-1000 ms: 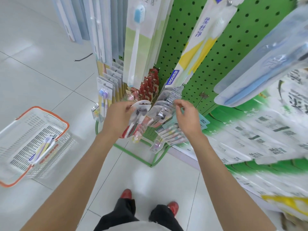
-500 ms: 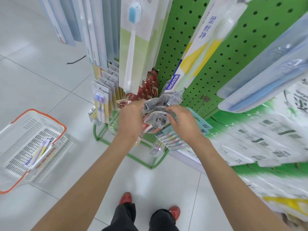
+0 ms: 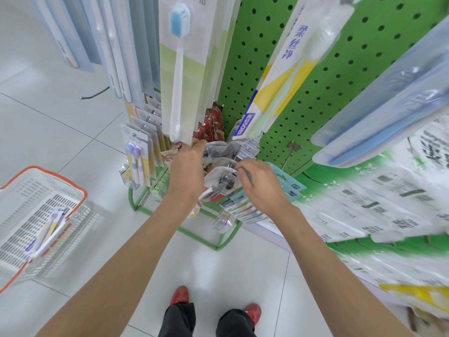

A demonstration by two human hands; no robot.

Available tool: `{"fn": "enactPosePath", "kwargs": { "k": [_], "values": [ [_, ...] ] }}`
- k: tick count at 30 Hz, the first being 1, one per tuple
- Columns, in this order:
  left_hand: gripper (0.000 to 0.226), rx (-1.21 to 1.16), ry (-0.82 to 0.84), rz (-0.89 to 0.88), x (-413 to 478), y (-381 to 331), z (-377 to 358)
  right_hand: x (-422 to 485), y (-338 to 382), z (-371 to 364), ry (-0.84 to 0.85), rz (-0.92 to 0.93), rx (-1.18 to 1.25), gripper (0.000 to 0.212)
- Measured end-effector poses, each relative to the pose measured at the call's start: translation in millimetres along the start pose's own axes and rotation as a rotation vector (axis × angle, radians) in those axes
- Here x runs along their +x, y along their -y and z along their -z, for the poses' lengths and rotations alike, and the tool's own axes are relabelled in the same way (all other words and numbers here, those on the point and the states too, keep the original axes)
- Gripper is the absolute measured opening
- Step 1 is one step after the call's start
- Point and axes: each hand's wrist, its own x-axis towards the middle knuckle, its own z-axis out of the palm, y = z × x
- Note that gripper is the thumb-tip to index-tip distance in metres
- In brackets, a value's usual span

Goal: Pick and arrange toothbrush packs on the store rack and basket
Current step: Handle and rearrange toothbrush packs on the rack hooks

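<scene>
A green pegboard rack (image 3: 303, 76) holds rows of hanging toothbrush packs. My left hand (image 3: 185, 171) grips a clear blister toothbrush pack (image 3: 220, 178) from its left side, low on the rack. My right hand (image 3: 261, 184) pinches the same pack's top edge at the hook, fingers curled. More clear packs (image 3: 218, 149) hang just behind it. Teal multi-brush packs (image 3: 245, 207) hang under my right hand. A white basket with an orange rim (image 3: 80, 190) stands on the floor at left, with one purple-and-yellow toothbrush pack (image 3: 47, 234) lying inside.
Tall white toothbrush packs (image 3: 179, 69) and a yellow-and-white pack (image 3: 286, 69) hang above my hands. Small purple-brush packs (image 3: 136, 154) hang at the rack's left corner. Stacked green-and-white goods (image 3: 376, 215) fill the right. My red shoes (image 3: 179, 295) stand on the white tiled floor.
Both hands have moved up and closer together on the clear pack at the rack hook. The view has shifted nearer to the rack.
</scene>
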Motion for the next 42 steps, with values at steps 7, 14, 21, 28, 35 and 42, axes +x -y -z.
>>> {"fn": "enactPosePath", "kwargs": {
  "k": [7, 14, 21, 28, 35, 42],
  "values": [
    [0.049, 0.025, -0.011, 0.004, 1.1, -1.6, 3.5, 16.2, -3.6, 11.7, 0.065, -0.140, 0.069, 0.016],
    [0.035, -0.053, -0.032, -0.094, 5.2, 1.1, 3.3, 21.4, -8.7, 12.2, 0.073, -0.114, 0.079, 0.015],
    [0.030, -0.200, 0.060, -0.144, 10.0, 4.4, -5.7, 20.4, -12.8, 6.9, 0.057, -0.119, 0.076, 0.015],
    [0.031, -0.209, 0.121, -0.096, 20.4, 10.3, -12.1, 15.8, -10.8, 4.3, 0.031, -0.144, 0.114, 0.015],
    [0.039, -0.175, 0.176, -0.127, 23.2, 15.5, -18.7, 15.3, -8.4, 4.0, 0.030, -0.157, 0.118, 0.016],
    [0.028, -0.345, 0.329, -0.127, 32.6, 9.2, -27.5, 12.0, -7.2, 5.0, 0.010, -0.148, 0.132, 0.018]
  ]
}}
